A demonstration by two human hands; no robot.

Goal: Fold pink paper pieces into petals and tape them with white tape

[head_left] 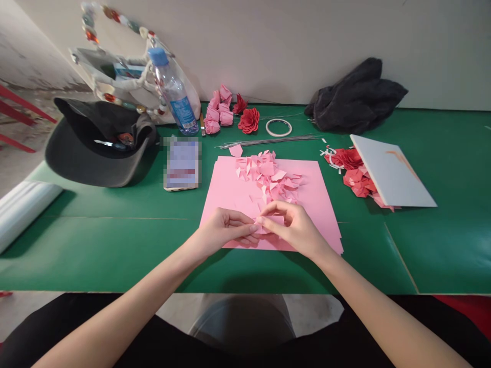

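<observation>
Between my two hands is a small piece of pink paper [274, 221], partly covered by the fingers. My left hand [230, 227] pinches its left side, thumb on top. My right hand [293, 225] grips it from the right, fingertips meeting those of the left. Both hands are just above a stack of pink paper sheets [222, 189] lying on the green table. Beyond the fingers, a heap of cut pink paper pieces [264, 174] is spread over the sheets. One loose pink piece [236, 151] rests at the stack's far edge.
Behind the stack lie thin wires [268, 141], a roll of tape [279, 128], red paper flowers [249, 120] and pink ones [219, 110]. To the left are a phone [182, 163], a bottle [174, 94] and a cap [99, 143]. A white board [393, 174] leans over red flowers at right.
</observation>
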